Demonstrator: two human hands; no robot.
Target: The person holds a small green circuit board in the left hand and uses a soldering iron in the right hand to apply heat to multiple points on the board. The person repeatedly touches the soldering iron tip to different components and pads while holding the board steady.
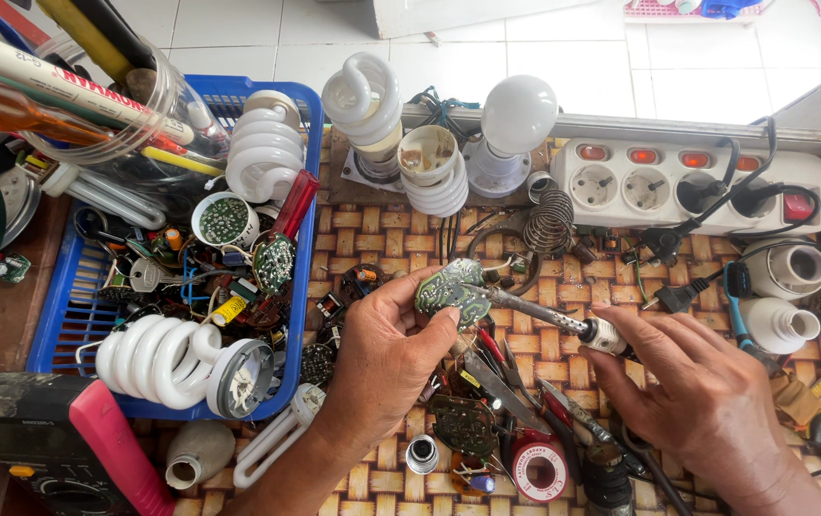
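A small green round circuit board (452,291) is pinched between thumb and fingertips of the left hand (386,358), held tilted above the middle of the woven mat (372,229), clear of the clutter below. A soldering iron (549,320) is gripped in the right hand (706,401), fingers closed round the handle, with the tip laid against the board's right edge.

For a clean joint, the tip is best kept flat on the pad, not on the bare laminate; the board should be held steady by its rim, with fingertips kept off the heated spot. The iron's cable is better kept away from the power strip (706,182) leads at the mat's far right corner.

Left forearm comes in from the near edge, wrist bent, palm turned inward. Right hand lies low, palm down, over the pliers and solder reel (537,470). The blue basket (76,315) of spiral lamps (176,361) sits at the left edge, untouched.
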